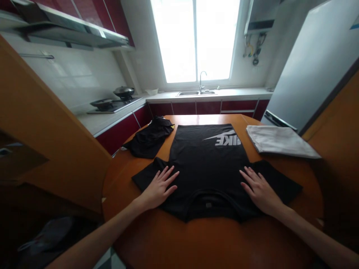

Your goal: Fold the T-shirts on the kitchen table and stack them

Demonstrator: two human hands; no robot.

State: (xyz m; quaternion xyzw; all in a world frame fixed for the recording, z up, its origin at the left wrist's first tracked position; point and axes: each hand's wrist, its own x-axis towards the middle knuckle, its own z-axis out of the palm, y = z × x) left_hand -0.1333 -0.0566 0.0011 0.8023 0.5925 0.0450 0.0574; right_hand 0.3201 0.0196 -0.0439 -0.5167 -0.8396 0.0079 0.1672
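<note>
A black T-shirt (209, 160) with a white logo lies spread flat on the round orange table (196, 239), its collar toward me. My left hand (159, 186) rests palm down on the shirt's left shoulder, fingers apart. On the right shoulder lies my right hand (259, 189), also flat with spread fingers. Neither hand grips anything.
A crumpled black garment (150, 137) lies at the table's far left. A folded white cloth (280, 141) sits at the far right. Behind are a red-fronted kitchen counter, a stove with pans (116, 100), a sink (196, 92) under a bright window and a grey fridge (314, 71).
</note>
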